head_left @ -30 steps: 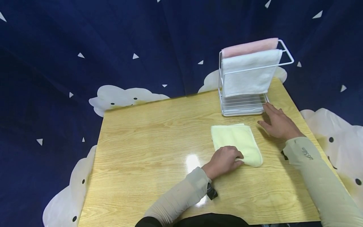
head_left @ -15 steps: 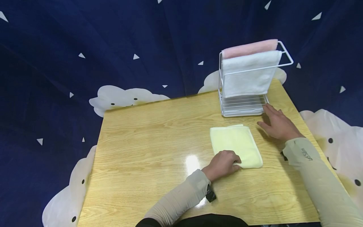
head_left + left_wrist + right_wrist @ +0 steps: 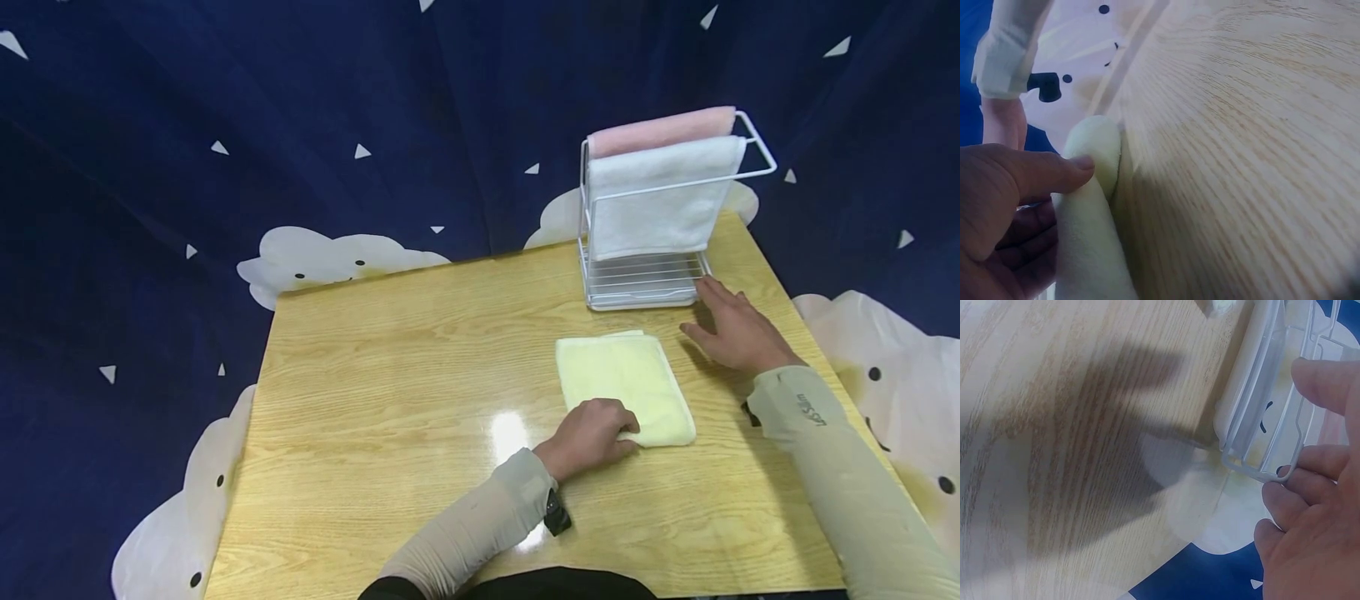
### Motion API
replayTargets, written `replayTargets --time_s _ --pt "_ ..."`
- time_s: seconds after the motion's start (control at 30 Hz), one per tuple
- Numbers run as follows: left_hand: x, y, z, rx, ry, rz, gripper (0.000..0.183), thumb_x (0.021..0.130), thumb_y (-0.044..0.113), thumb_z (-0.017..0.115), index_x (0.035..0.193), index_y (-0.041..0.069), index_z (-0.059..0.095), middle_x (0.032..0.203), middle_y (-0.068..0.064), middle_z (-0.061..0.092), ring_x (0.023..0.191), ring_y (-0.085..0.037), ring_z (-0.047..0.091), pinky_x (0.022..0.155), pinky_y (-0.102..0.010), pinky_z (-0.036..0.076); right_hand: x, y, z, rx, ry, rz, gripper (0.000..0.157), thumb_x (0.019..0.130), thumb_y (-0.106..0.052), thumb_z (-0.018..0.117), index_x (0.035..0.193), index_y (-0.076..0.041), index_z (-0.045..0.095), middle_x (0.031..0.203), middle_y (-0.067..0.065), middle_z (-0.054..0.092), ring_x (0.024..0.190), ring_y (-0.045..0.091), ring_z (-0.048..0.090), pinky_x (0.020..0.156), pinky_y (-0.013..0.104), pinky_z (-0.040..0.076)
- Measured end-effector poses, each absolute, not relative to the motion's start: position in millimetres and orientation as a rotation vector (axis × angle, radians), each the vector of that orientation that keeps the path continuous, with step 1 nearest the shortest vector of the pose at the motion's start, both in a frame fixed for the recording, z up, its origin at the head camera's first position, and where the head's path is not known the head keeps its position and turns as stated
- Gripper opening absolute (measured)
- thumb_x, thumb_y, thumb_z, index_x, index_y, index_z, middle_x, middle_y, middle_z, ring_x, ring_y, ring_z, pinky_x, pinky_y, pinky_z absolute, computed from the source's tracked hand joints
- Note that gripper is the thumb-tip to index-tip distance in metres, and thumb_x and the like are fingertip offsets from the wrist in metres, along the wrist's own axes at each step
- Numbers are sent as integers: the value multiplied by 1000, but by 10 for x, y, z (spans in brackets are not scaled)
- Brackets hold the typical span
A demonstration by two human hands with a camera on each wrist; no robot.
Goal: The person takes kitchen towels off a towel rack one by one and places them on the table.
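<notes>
A folded pale yellow towel (image 3: 622, 371) lies flat on the wooden table, in front of the rack. My left hand (image 3: 592, 435) pinches its near left edge between thumb and fingers. Close up in the left wrist view, the thumb presses on the rolled fold of the yellow towel (image 3: 1088, 231), fingers beneath. My right hand (image 3: 738, 332) is held with relaxed fingers at the near right corner of the white wire towel rack (image 3: 641, 302). In the right wrist view its fingertips are at the rack's corner (image 3: 1260, 472); whether they touch it I cannot tell.
A pink towel (image 3: 663, 131) and a white towel (image 3: 660, 204) hang over the rack's bars. The rack stands at the back right of the wooden table (image 3: 390, 400). Behind the table is a dark blue curtain (image 3: 375, 100) with clouds and white triangles.
My left hand has drawn slightly nearer with the towel's edge, and the towel lies a little flatter. The right hand has stayed at the rack.
</notes>
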State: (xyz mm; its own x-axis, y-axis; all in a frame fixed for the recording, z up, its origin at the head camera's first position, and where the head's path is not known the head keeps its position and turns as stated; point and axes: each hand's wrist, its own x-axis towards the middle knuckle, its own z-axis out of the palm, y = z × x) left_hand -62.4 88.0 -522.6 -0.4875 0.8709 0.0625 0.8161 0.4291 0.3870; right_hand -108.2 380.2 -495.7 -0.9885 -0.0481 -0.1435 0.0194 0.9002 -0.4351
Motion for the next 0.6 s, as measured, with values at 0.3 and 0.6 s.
replayTargets --time_s 0.3,0.6 --pt "-646 877 -5168 1494 2525 547 27 84 37 83 102 17 78 93 10 70 81 3 59 76 -11 46 -1079 3801 -4959 -29 2927 -677 88 101 -45 56 158 4 11 162 29 9 147 48 11 118 57 6" --pt "-714 870 -4983 1528 2558 604 30 88 39 79 106 15 78 98 8 73 88 1 63 84 -11 44 -1072 3820 -4955 -55 2936 -675 88 101 -44 56 158 6 12 162 30 11 147 48 13 118 57 7"
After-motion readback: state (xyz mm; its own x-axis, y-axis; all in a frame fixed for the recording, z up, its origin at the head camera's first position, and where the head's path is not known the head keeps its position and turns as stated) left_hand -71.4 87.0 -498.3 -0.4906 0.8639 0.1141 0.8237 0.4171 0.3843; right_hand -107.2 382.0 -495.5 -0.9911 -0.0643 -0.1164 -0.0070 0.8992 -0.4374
